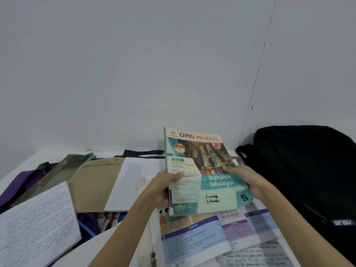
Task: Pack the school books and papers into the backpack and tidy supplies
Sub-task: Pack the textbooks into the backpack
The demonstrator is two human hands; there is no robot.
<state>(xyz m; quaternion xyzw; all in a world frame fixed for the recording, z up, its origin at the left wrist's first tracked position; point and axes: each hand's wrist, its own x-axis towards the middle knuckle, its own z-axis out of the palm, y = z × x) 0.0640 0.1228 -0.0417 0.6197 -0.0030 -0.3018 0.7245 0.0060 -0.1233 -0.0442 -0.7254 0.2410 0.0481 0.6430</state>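
Observation:
A teal workbook [204, 170] titled "OMG Modul Bahasa Melayu" is held tilted above the table, cover facing me. My left hand [163, 184] grips its left edge, thumb on the cover. My right hand [248, 180] grips its right edge, thumb on the cover too. A black backpack [304, 170] stands at the right against the wall, just beside the workbook. Beneath the workbook lies an open printed textbook [212, 234].
A brown-covered exercise book [115, 184] lies open at the centre left. An open handwritten notebook [34, 226] sits at the near left. Purple fabric [17, 185] and a grey-green item [63, 170] lie at the far left. A handwritten sheet [256, 257] is at the bottom right.

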